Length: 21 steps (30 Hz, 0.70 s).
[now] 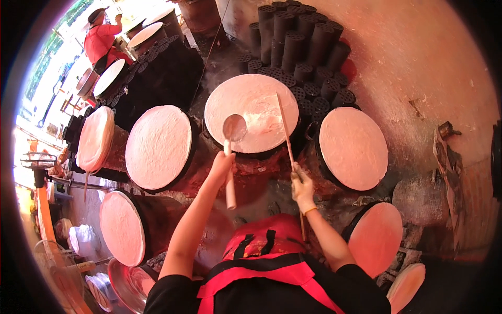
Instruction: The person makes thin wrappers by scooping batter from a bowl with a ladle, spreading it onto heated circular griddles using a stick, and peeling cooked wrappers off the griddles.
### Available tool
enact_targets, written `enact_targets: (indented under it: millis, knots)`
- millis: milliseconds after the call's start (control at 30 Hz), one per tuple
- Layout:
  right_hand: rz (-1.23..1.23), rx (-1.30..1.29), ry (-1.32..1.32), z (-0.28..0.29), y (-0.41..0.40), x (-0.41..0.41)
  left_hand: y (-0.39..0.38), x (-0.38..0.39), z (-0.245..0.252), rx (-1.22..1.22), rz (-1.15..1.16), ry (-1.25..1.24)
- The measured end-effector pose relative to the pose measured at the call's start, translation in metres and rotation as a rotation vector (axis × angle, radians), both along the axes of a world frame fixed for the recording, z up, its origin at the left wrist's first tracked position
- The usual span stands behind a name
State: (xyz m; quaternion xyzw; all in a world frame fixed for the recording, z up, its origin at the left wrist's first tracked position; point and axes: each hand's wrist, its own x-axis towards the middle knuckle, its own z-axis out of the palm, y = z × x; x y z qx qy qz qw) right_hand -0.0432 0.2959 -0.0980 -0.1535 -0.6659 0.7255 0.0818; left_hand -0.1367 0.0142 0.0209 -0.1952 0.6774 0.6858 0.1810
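Observation:
My left hand (pixel 222 168) grips the thick pale handle of a round-bowled ladle (pixel 234 128). Its bowl is over the front left of a large round pan (pixel 251 106) topped by a pale, uneven layer that looks like batter or dough. In my right hand (pixel 302 185) is a long thin wooden stick (pixel 283 117). The stick's flat far end lies over the right part of the same pale layer; its other end runs down past my wrist toward my apron. Whether the ladle touches the layer I cannot tell.
Similar pale-topped pans stand left (pixel 159 147), lower left (pixel 122 227), right (pixel 353 149) and lower right (pixel 375 239). Perforated coal briquettes (pixel 294 51) are stacked behind, near a wall (pixel 411 59). A person (pixel 102 39) works at far-left pans. A metal basin (pixel 131 282) sits lower left.

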Motion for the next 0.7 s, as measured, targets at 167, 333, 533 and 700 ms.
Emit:
enact_targets:
  millis: [167, 333, 533, 700]
  knots:
    - [0.31, -0.443, -0.455, 0.083, -0.058, 0.009, 0.058, -0.022, -0.007, 0.069, 0.197, -0.147]
    - [0.356, -0.326, -0.273, 0.102, -0.011, -0.029, -0.002, -0.015, 0.042, 1.241, 0.213, -0.507]
    - [0.273, 0.5, 0.025, 0.067, 0.005, -0.009, -0.025, 0.037, 0.084, 0.9, 0.169, -0.4]
    - [0.515, 0.566, 0.102, 0.104, 0.016, 0.027, -0.026, 0.097, 0.053, 0.684, 0.256, -0.32]
